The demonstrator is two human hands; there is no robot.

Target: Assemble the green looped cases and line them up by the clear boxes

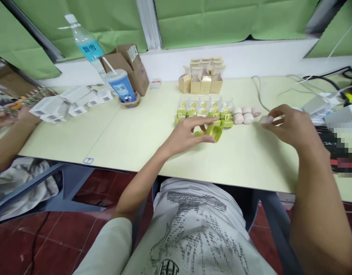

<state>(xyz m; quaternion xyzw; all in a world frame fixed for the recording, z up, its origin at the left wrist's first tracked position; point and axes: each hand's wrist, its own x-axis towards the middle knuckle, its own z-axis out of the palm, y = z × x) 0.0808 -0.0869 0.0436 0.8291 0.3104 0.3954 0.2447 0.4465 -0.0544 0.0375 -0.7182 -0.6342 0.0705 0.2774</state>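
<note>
Between the thumb and fingers of my left hand [190, 134] is a small green case [215, 132], tilted so its hollow side shows. More green cases [226, 123] with pale loops stand in rows just behind that hand. Clear plastic covers [205, 103] with yellow marks line up behind them. To the right, my right hand [290, 124] pinches a small pale pink rounded piece [266, 120] above the table. Several similar pink pieces [247, 117] sit grouped between the green cases and my right hand.
Open cream boxes [206, 82] stand by the wall. White boxes [54, 109], a blue cup [121, 87], a brown carton [134, 68] and a bottle [88, 46] are at left. Another person's hands [23, 112] work at far left. Cables [321, 82] and white boxes lie right.
</note>
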